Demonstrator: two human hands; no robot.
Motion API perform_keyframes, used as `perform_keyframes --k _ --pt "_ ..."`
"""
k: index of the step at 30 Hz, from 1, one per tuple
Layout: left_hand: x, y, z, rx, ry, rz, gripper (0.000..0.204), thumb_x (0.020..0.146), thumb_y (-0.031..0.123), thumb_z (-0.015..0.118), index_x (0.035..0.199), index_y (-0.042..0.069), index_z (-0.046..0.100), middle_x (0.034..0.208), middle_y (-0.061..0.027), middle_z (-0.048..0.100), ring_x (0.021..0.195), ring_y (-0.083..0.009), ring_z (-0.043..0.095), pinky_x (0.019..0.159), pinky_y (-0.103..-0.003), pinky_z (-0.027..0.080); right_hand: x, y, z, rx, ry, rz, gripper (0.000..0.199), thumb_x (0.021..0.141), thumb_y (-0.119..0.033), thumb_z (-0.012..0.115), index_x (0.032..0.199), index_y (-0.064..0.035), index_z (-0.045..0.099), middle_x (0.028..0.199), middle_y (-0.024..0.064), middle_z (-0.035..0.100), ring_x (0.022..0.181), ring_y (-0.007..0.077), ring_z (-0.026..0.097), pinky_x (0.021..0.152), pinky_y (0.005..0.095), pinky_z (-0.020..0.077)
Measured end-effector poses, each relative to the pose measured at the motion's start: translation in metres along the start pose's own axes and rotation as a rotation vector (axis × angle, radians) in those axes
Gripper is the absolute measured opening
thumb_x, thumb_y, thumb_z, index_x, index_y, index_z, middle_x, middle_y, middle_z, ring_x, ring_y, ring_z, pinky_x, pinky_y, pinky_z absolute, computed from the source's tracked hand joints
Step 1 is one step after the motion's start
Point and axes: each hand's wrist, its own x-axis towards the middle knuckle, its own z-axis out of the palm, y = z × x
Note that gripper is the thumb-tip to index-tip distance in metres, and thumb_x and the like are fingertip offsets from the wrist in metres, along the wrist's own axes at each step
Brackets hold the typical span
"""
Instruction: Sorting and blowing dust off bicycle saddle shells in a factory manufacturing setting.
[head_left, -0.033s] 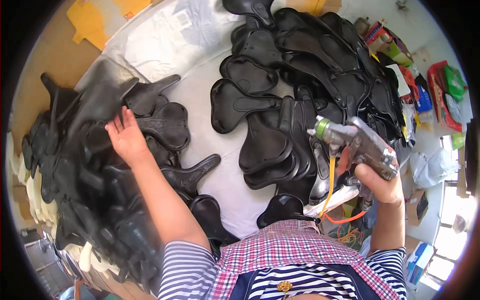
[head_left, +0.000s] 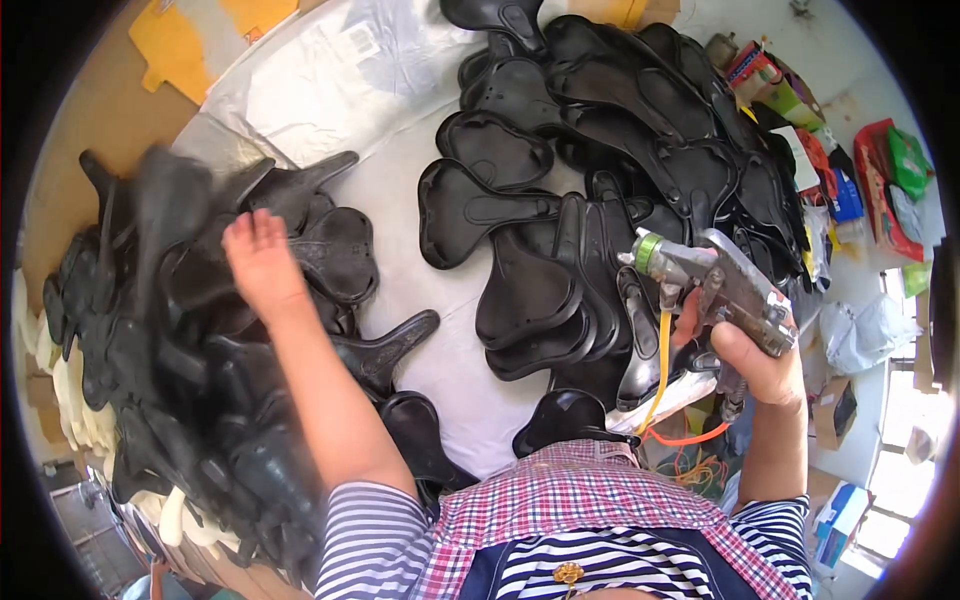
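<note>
Left fingers extended, lying close side by side; they were spread wider in the earlier frame. Left hand has shifted slightly right, reaching up toward the upper left of the frame, forearm slanting up from bottom center. Contact with the pile behind it: can't tell.

Right hand, right of center, has fingers wrapped on the handle of a spray gun, thumb across its back, nozzle end toward frame center; pose almost the same as earlier. Right forearm near vertical.

Just beyond the left hand, upper left, a blurred black saddle now sits farther left and reads as a clearer shape; earlier its smear stretched nearer the fingers. Left pile of black saddles fills the left side, under and around the hand.

Gun has a green ring, with a yellow hose and an orange hose below. Right pile of black saddles runs from upper center to right of center. Pale tabletop shows between the piles.
</note>
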Motion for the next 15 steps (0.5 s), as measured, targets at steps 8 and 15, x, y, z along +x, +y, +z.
perform_keyframes --k 8,15 --pt "-0.084 -0.168 -0.007 1.615 -0.729 0.609 0.054 0.064 0.0 0.066 0.117 0.005 0.055 0.117 -0.0176 0.056 0.108 -0.0369 0.052 0.093 -0.044 0.043 0.011 0.019 -0.005 -0.059 -0.072 0.003 0.058 0.081 -0.016 0.07 0.129 0.0047 0.045 0.093 0.0065 0.062 0.084 0.0118 0.058 0.076 0.027 0.0476" --pt "-0.042 -0.084 -0.009 0.62 -0.081 -0.017 0.023 0.09 0.008 0.057 0.112 0.0 0.059 0.103 -0.0081 0.065 0.086 -0.0198 0.061 0.077 -0.03 0.047 0.0 0.034 0.002 -0.077 -0.253 0.09 0.057 0.079 -0.008 0.071 0.129 0.0023 0.046 0.097 0.0068 0.062 0.086 0.0112 0.058 0.077 0.0256 0.0471"
